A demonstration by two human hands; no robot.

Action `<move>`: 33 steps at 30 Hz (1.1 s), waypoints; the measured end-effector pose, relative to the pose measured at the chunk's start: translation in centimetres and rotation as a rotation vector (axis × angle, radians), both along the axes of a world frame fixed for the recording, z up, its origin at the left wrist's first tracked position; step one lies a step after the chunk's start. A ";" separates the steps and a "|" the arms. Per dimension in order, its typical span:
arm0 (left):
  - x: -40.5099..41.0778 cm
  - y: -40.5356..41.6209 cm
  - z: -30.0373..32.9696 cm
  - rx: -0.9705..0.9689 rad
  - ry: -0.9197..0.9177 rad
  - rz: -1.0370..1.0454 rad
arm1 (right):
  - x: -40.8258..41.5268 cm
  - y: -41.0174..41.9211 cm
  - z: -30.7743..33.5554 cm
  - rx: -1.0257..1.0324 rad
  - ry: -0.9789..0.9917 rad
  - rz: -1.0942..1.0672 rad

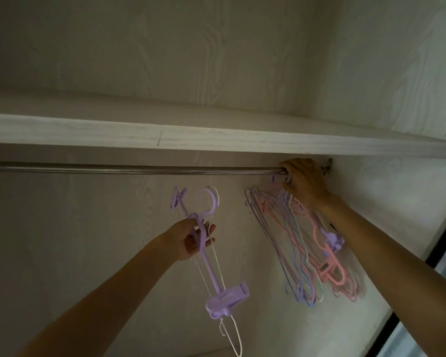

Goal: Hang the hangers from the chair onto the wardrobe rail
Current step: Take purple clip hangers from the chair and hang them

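Inside the wardrobe, a left hand (191, 237) grips a purple clip hanger (216, 256) while the right hand (303, 180) grasps bundled hangers (301, 253) at the rail (139, 169).

Left hand (191, 238) and right hand (303, 180) raised, fingers curled.

Dim, soft picture; daylight enters lower right, wide-angle bending at edges

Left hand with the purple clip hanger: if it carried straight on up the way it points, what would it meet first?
Probably the wardrobe rail. The left hand holds the purple clip hanger with its hook uppermost below a bare stretch of rail, left of the hung bundle of hangers. Depth is unclear, so it might pass in front.
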State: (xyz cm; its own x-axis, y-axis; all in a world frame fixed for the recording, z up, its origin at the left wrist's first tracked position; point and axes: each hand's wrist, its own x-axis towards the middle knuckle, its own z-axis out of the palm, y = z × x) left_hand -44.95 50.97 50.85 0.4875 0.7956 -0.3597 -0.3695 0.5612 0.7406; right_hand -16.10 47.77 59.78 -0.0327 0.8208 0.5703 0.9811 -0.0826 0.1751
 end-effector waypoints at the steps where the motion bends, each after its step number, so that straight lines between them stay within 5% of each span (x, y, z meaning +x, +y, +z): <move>1: 0.1 0.2 0.0 -0.005 0.006 -0.009 | 0.5 0.0 0.2 -0.013 -0.006 -0.005; 9: 0.9 -0.4 0.6 -0.015 -0.014 -0.052 | -4.2 -2.4 -0.2 0.059 0.200 0.067; 14: 1.6 -1.9 0.1 -0.010 -0.071 -0.044 | -11.8 -6.5 -5.6 -0.190 0.594 0.147; 18: 2.5 -3.0 -0.2 -0.009 -0.098 -0.050 | -13.8 -8.1 -8.5 -0.641 1.037 0.082; 20: 2.7 -3.7 -0.2 0.005 -0.092 -0.084 | -14.0 -9.1 -9.4 -0.662 1.142 0.130; 27: 3.5 -4.3 1.0 0.070 -0.050 -0.108 | -11.0 -10.0 -7.7 -0.169 1.044 0.092; 33: 3.4 -4.9 2.9 0.002 -0.093 -0.051 | -9.5 -6.7 -5.0 -0.068 0.791 -0.034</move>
